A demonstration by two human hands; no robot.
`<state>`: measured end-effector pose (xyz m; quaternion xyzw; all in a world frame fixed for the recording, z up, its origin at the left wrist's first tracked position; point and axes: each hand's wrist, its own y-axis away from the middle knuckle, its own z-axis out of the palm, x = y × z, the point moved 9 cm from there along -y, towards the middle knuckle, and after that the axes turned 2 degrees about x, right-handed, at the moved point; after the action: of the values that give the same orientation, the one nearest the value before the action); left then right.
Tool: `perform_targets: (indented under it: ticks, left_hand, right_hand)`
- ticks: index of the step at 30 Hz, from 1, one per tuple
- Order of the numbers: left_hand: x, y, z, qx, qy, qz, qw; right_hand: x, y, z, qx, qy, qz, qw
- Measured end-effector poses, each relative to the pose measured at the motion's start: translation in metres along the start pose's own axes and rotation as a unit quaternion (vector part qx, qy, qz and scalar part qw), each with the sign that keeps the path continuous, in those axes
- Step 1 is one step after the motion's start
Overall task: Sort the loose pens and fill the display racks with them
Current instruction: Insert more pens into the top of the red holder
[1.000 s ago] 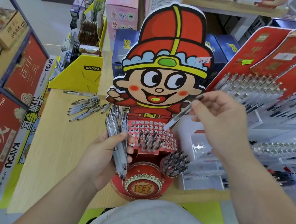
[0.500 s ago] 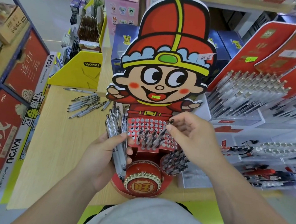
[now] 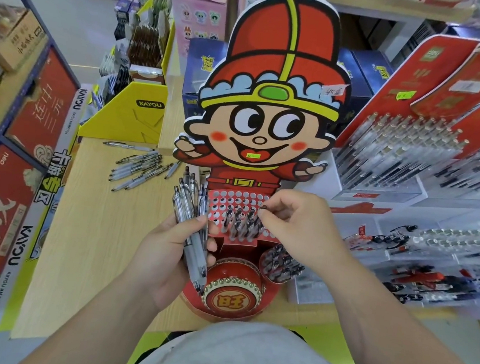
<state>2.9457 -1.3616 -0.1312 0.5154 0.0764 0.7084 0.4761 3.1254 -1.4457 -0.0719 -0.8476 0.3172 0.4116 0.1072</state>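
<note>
A red cartoon-figure display rack stands on the wooden table, its hole grid holding several dark-capped pens. My left hand grips a bundle of clear pens just left of the grid. My right hand pinches the top of one pen standing in the grid's right side. A round red cup on the rack's base holds more pens.
Several loose pens lie on the table behind the rack, next to a yellow display box. Clear acrylic racks full of pens fill the right side. Red boxes on a blue shelf stand to the left.
My right hand came down from beside the figure's face with one pen and set it into the hole grid. The left hand kept its bundle still.
</note>
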Motion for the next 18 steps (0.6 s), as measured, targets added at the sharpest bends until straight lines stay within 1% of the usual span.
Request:
perform_targets:
  ticks: [4, 7, 15, 16, 18]
  left_hand:
    - [-0.001, 0.001, -0.003, -0.001, -0.003, -0.002, 1.000]
    - [0.000, 0.001, -0.003, -0.004, 0.003, 0.001, 1.000]
    - [0.000, 0.009, -0.002, -0.014, -0.001, 0.001, 1.000]
    - [0.002, 0.011, -0.001, -0.021, -0.007, 0.005, 1.000]
    - [0.006, 0.014, 0.002, -0.038, -0.024, 0.015, 0.999]
  right_hand:
    - [-0.002, -0.005, 0.002, -0.036, 0.037, 0.019, 0.998]
    - [-0.001, -0.007, 0.002, -0.046, 0.065, 0.034, 0.996]
    - [0.001, -0.004, 0.005, -0.077, 0.082, 0.072, 0.991]
    - [0.000, -0.001, 0.003, -0.075, 0.076, 0.076, 0.991]
    - [-0.009, 0.001, -0.008, -0.036, 0.039, 0.069, 0.996]
